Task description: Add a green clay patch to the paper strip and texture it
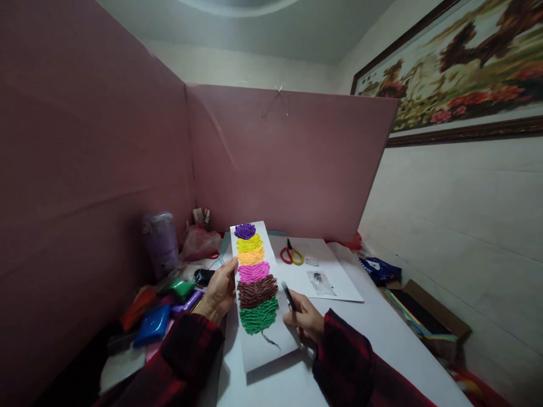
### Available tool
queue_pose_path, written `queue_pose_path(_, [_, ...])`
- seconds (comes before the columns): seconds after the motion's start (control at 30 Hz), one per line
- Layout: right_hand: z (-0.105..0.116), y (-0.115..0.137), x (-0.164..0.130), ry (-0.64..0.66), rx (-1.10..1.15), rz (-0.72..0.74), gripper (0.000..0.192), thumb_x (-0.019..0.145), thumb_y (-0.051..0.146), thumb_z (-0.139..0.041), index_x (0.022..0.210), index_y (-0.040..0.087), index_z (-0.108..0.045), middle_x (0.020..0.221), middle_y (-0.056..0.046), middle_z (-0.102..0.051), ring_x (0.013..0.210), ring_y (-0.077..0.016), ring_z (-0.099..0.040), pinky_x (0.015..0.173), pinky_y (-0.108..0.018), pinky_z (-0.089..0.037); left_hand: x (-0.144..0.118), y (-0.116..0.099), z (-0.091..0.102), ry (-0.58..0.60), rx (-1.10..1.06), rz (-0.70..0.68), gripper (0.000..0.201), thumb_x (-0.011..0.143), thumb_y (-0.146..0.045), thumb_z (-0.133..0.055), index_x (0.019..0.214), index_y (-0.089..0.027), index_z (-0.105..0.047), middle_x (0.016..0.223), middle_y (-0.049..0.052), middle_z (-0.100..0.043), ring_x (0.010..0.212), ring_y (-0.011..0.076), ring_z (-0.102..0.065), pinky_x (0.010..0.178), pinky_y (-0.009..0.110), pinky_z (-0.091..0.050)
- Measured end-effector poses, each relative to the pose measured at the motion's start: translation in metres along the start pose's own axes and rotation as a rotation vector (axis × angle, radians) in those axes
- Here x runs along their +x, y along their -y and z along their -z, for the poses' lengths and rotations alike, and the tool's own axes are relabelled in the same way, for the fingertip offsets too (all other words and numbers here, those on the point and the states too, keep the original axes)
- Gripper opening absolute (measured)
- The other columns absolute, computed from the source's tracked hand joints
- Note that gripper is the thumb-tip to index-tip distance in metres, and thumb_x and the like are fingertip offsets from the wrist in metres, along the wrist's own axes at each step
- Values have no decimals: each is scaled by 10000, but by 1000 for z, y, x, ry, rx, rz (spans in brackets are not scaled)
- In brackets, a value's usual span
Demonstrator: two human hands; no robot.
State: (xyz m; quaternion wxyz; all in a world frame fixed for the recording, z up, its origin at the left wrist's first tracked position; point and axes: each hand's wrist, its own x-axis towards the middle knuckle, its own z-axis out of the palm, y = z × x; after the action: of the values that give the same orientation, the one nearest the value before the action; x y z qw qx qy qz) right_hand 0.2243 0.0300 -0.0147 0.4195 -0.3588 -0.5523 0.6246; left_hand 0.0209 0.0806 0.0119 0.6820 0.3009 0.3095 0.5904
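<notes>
My left hand (pixel 220 287) grips the left edge of a white card (pixel 263 356), which is tilted up above the table. On the card lies a feather shape in textured bands (pixel 257 285): purple at the top, then yellow, orange, pink, brown and green, with a thin dark stem (pixel 270 340) at the bottom. My right hand (pixel 306 317) is closed around a slim dark pen-like tool with a greyish tip (pixel 288 295). The tool points up beside the card's right edge, apart from the bands. Its exact kind is not clear.
Scissors (pixel 292 254) with red and yellow handles lie on white sheets near a small clear bag (pixel 321 283). Coloured packets (pixel 153 326) crowd the left side below a purple bottle (pixel 162 244). An open cardboard box (pixel 441 306) is at right. Pink panels (pixel 288 169) enclose the back and left.
</notes>
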Motion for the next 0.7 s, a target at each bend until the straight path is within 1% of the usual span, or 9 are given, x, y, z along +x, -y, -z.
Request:
queue_pose_path(0.07, [3, -5, 3, -11, -7, -33, 376, 633, 333, -654, 960, 154, -607, 540, 56, -541, 335, -57, -400, 297, -166, -240, -2, -3, -2, -4, 12, -37, 190, 847, -221, -602, 994, -122, -670, 865, 70, -763, 718, 199, -716, 657, 285, -551])
queue_pose_path(0.17, [6, -14, 7, -29, -12, -75, 409, 700, 510, -625, 897, 156, -566, 584, 12, -599, 377, -118, -530, 287, -192, -348, -3, -6, -3, -3, 24, -78, 205, 835, -239, -627, 1010, -140, -664, 876, 59, -760, 734, 199, -718, 657, 282, -552])
queue_pose_path(0.23, [7, -18, 9, -47, -19, -86, 416, 703, 545, -627, 831, 157, -549, 563, 4, -601, 400, -142, -569, 302, -213, -412, -3, -6, -2, -2, 23, -97, 210, 819, -256, -654, 1006, -159, -658, 878, 44, -756, 750, 196, -718, 657, 270, -552])
queue_pose_path(0.3, [9, -21, 11, -57, -27, -91, 414, 684, 543, -651, 783, 156, -542, 521, 14, -583, 383, -142, -563, 302, -219, -425, -1, -5, -2, 1, 19, -118, 199, 814, -258, -666, 994, -175, -653, 895, 31, -752, 786, 187, -717, 681, 258, -553])
queue_pose_path(0.43, [12, -24, 14, -59, -28, -98, 389, 680, 501, -667, 801, 145, -568, 544, 0, -613, 391, -142, -571, 293, -201, -385, 2, -3, -1, 3, 7, -149, 131, 840, -224, -632, 965, -187, -645, 919, 19, -743, 823, 161, -711, 711, 233, -550])
queue_pose_path(0.57, [13, -25, 13, -66, -23, -90, 355, 711, 479, -649, 796, 142, -578, 556, -5, -618, 405, -138, -570, 292, -188, -325, 2, -5, -3, 3, 1, -164, 92, 857, -169, -600, 937, -190, -642, 896, 1, -736, 754, 118, -699, 690, 197, -540])
queue_pose_path(0.63, [13, -25, 12, -73, -26, -80, 360, 710, 487, -660, 779, 143, -579, 529, 11, -591, 387, -124, -541, 293, -185, -278, 0, -6, -3, 16, 7, -160, 80, 850, -171, -615, 923, -185, -644, 854, -2, -730, 707, 118, -692, 665, 198, -540])
queue_pose_path(0.7, [13, -26, 13, -95, -28, -56, 379, 701, 513, -680, 729, 155, -560, 469, 54, -511, 346, -80, -451, 303, -180, -224, -1, -7, -4, 35, 14, -156, 77, 840, -185, -635, 916, -180, -646, 835, 3, -725, 697, 129, -690, 654, 208, -543])
